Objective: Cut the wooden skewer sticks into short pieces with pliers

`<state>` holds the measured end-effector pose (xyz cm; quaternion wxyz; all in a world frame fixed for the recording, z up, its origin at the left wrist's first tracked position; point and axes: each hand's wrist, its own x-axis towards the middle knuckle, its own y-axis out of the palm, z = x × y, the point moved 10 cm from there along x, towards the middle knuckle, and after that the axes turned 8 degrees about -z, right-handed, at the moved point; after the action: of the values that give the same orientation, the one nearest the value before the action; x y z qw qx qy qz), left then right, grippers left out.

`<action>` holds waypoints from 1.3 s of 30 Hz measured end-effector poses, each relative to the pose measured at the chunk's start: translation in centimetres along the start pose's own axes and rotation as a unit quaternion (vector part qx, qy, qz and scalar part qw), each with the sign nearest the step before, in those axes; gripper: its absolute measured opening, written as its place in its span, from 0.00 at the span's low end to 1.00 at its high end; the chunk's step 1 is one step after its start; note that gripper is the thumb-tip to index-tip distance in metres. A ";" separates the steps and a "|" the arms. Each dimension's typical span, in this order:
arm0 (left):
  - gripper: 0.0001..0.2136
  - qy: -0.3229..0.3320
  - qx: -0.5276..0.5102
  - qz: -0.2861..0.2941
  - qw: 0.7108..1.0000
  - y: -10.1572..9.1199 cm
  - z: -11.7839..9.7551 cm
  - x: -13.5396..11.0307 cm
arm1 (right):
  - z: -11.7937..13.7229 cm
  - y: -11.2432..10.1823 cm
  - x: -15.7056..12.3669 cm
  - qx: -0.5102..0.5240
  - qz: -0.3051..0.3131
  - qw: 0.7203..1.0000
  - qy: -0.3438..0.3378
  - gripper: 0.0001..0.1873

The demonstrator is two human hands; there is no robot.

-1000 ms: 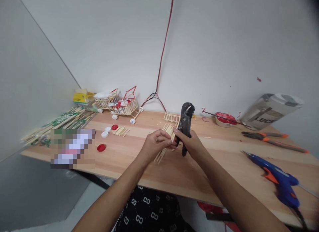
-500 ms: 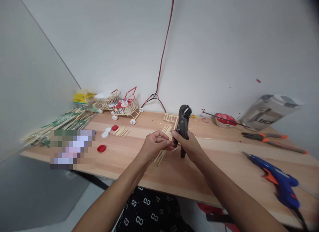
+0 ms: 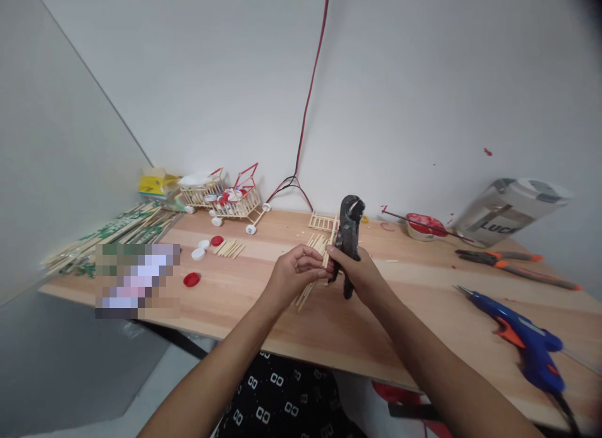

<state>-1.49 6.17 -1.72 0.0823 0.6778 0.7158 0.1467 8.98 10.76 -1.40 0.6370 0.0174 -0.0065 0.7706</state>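
In the middle of the head view, my left hand (image 3: pixel 301 268) is closed, pinching thin wooden sticks (image 3: pixel 332 238) that stand nearly upright between my two hands. My right hand (image 3: pixel 360 268) is wrapped round a black hand cutter (image 3: pixel 348 234), its head pointing up and its handles below. The right thumb reaches over and presses on the sticks beside the cutter. Under my left hand, a loose pile of cut wooden sticks (image 3: pixel 305 298) lies on the table. Just beyond my hands a small ladder-like stick frame (image 3: pixel 322 222) lies flat near the wall.
Two stick-built carts (image 3: pixel 237 204) with bottle-cap wheels stand back left. Bundled skewers (image 3: pixel 113 231), bottle caps (image 3: pixel 192 280) and short sticks (image 3: pixel 229 248) lie left. On the right are a blue glue gun (image 3: pixel 517 337), orange-handled pliers (image 3: pixel 498 260), a red paint cup (image 3: pixel 426 227) and a jar (image 3: pixel 512 212).
My right hand and the cutter have shifted slightly right, with the sticks moving along. The left hand has moved slightly right too, and its fingers have drawn closer round the sticks.
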 end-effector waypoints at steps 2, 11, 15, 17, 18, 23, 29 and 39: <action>0.14 0.023 0.024 -0.017 0.999 -0.2 -0.4 -0.1 | 0.0 0.1 0.0 0.010 0.008 1.000 0.005 0.19; 0.09 0.087 0.103 -0.034 0.990 -0.1 -1.9 -0.7 | 0.5 0.2 -0.2 0.006 0.017 1.000 -0.008 0.19; 0.09 0.082 0.103 -0.031 0.991 -0.1 -1.7 -0.6 | 0.6 0.1 -0.1 -0.016 0.014 1.000 -0.016 0.19; 0.09 0.076 0.100 -0.028 0.992 -0.2 -1.5 -0.5 | 0.6 0.0 0.0 -0.027 0.013 0.999 -0.024 0.19; 0.09 0.072 0.097 -0.027 0.992 -0.2 -1.4 -0.5 | 0.6 -0.1 0.0 -0.031 0.013 0.999 -0.026 0.19; 0.10 0.051 0.068 -0.011 0.996 0.0 -1.2 -0.5 | 0.5 -0.3 0.2 -0.029 0.012 0.999 -0.020 0.18; 0.10 0.049 0.028 0.011 0.998 0.4 -1.3 -0.6 | 1.1 -0.2 -0.1 -0.031 0.013 0.999 -0.019 0.18; 0.10 0.057 0.047 -0.014 0.997 0.0 -1.4 -0.6 | 1.2 0.3 -0.4 -0.042 0.027 0.998 -0.023 0.19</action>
<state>-1.87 5.48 -0.48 0.0117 0.6611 0.7351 0.1498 8.84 10.25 -0.26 0.6160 0.0085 -0.0540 0.7859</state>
